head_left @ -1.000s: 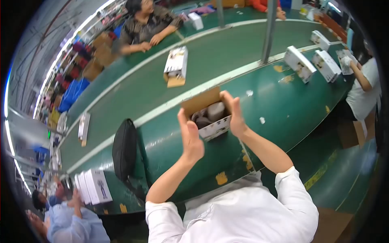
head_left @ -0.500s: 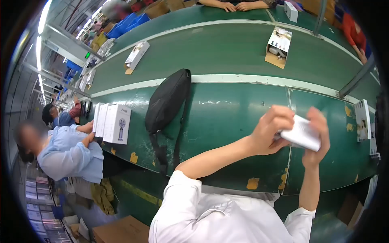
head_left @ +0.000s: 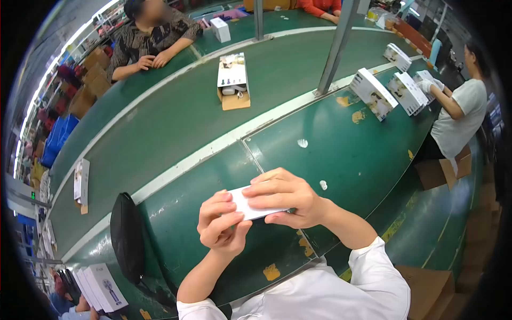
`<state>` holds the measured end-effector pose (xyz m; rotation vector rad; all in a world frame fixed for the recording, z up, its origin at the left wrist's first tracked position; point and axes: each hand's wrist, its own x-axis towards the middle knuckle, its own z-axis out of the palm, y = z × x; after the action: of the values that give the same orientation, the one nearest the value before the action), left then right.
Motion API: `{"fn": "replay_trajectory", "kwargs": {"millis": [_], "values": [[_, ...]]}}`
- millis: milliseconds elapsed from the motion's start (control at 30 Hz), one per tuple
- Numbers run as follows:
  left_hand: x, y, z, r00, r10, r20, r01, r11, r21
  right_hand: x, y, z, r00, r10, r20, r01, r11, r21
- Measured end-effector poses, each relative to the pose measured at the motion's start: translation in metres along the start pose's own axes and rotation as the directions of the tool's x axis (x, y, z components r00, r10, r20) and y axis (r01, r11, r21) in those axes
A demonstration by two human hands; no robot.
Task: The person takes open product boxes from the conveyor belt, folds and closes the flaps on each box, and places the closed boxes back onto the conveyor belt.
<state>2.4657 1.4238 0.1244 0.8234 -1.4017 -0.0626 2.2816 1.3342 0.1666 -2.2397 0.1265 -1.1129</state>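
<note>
A small white box (head_left: 241,202) is held in front of me above the green bench (head_left: 192,192). My left hand (head_left: 224,221) grips its left end, the fingers curled over the edge. On the right end my right hand (head_left: 288,198) is closed, its fingers lying across the top face and the thumb below. The fingers cover much of the box, and no print on it can be made out. A black bag (head_left: 127,240) lies on the bench to the left of my hands.
An open printed box (head_left: 233,80) with white contents lies on the conveyor (head_left: 170,114) beyond. Several boxes (head_left: 373,95) stand at right near a gloved worker (head_left: 461,106); white boxes (head_left: 101,288) stand lower left. A metal post (head_left: 338,48) rises from the rail. Another person (head_left: 152,40) sits opposite.
My view has swung to the right, bringing the worker and boxes there into sight. The white box is now level between both hands, and my right fingers have come down over its top.
</note>
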Motion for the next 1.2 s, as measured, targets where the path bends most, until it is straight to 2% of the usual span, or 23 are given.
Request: {"fn": "replay_trajectory", "kwargs": {"millis": [267, 367, 400, 533, 633, 667, 733, 833, 867, 967, 1000, 1033, 1067, 1100, 1167, 1200], "values": [[0.004, 0.004, -0.001, 1.0, 0.011, 0.006, -0.011, 0.999, 0.04, -0.001, 0.0, -0.005, 0.999, -0.009, 0.047, 0.009, 1.0, 0.015], [-0.006, -0.005, 0.001, 0.994, 0.113, -0.01, -0.112, 0.991, 0.075, 0.0, -0.003, -0.007, 0.998, -0.034, 0.055, 0.036, 0.999, -0.021], [-0.011, -0.01, 0.003, 0.991, 0.127, -0.045, -0.125, 0.992, 0.028, -0.001, -0.001, -0.007, 0.997, -0.046, 0.057, 0.048, 0.998, -0.03], [-0.03, -0.032, -0.001, 0.96, 0.28, -0.003, -0.276, 0.946, 0.169, 0.0, -0.007, -0.005, 0.993, -0.084, 0.077, 0.096, 0.983, -0.157], [-0.043, -0.05, 0.004, 0.944, 0.328, -0.02, -0.319, 0.93, 0.183, -0.003, -0.009, -0.006, 0.986, -0.133, 0.101, 0.157, 0.944, -0.291], [-0.046, -0.054, 0.008, 0.943, 0.331, -0.035, -0.319, 0.929, 0.189, -0.005, -0.006, -0.007, 0.985, -0.139, 0.104, 0.163, 0.946, -0.28], [-0.049, -0.056, 0.012, 0.943, 0.33, -0.037, -0.315, 0.926, 0.21, -0.007, 0.0, -0.007, 0.984, -0.154, 0.09, 0.173, 0.948, -0.268], [-0.041, -0.053, 0.002, 0.94, 0.339, 0.045, -0.339, 0.904, 0.262, -0.013, 0.005, 0.001, 0.991, -0.126, -0.048, 0.116, 0.977, -0.176], [-0.041, -0.055, -0.008, 0.942, 0.323, 0.091, -0.336, 0.898, 0.283, -0.025, 0.009, 0.012, 0.991, 0.0, -0.133, -0.008, 0.998, -0.057], [-0.042, -0.06, -0.027, 0.934, 0.337, 0.119, -0.356, 0.856, 0.375, -0.05, 0.027, 0.039, 0.925, 0.338, -0.17, -0.287, 0.919, 0.27], [-0.044, -0.064, -0.028, 0.948, 0.312, 0.068, -0.316, 0.886, 0.339, -0.06, 0.032, 0.047, 0.918, 0.393, -0.046, -0.377, 0.903, 0.205], [-0.046, -0.067, -0.028, 0.959, 0.282, 0.018, -0.274, 0.913, 0.301, -0.057, 0.021, 0.046, 0.856, 0.516, 0.041, -0.511, 0.829, 0.228], [-0.048, -0.07, -0.027, 0.968, 0.247, -0.03, -0.231, 0.937, 0.264, -0.056, 0.021, 0.047, 0.844, 0.534, 0.056, -0.532, 0.817, 0.225], [-0.049, -0.068, -0.028, 0.98, 0.196, 0.026, -0.195, 0.935, 0.295, -0.057, 0.021, 0.046, 0.831, 0.551, 0.077, -0.553, 0.803, 0.222], [-0.048, -0.058, -0.032, 0.988, 0.077, 0.131, -0.122, 0.917, 0.381, -0.058, 0.021, 0.031, 0.82, 0.57, -0.052, -0.548, 0.808, 0.216], [-0.054, -0.062, -0.03, 0.986, 0.067, 0.153, -0.118, 0.928, 0.354, -0.057, 0.023, 0.022, 0.811, 0.576, -0.106, -0.546, 0.809, 0.218]]}}
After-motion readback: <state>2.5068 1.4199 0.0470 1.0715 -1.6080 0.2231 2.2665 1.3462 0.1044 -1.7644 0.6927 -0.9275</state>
